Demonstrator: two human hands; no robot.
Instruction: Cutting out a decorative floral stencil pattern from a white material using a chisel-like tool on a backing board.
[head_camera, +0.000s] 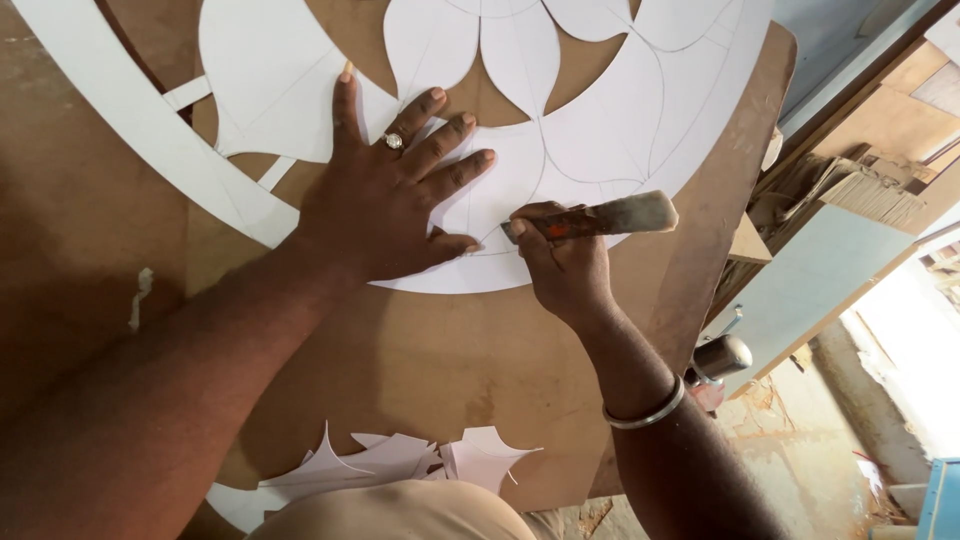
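— Head view, left hand (385, 205)?
— Pressed flat, palm down, on the white cut-out sheet (620, 120). Fingers spread wide toward the petal shapes, thumb angled toward the tool tip; ring (393, 141) on one finger. Nothing gripped, just bearing down. Forearm running in from lower left.

— Right hand (568, 262)?
— Closed tight around a chisel-like tool (590, 218): reddish worn handle, pale blunt end sticking out to the right, dark tip set on the sheet just beside the left thumb. Wrist bent, metal bangle (648, 412) lower on the forearm, arm coming up from lower right.

— Where the sheet lies?
— Spread over a brown board (420, 350), curved outer edge passing right under both hands, leaf and petal outlines cut through, brown showing in the gaps.

— Around it?
— White offcuts (400, 462) piled near the bottom edge of the board, well apart from the hands. Right of the board, a pale blue panel (820, 275), stacked wood pieces (860, 185) and a rounded metal object (722, 355), kind unclear. Rough floor (800, 450) below, bright light at far right.
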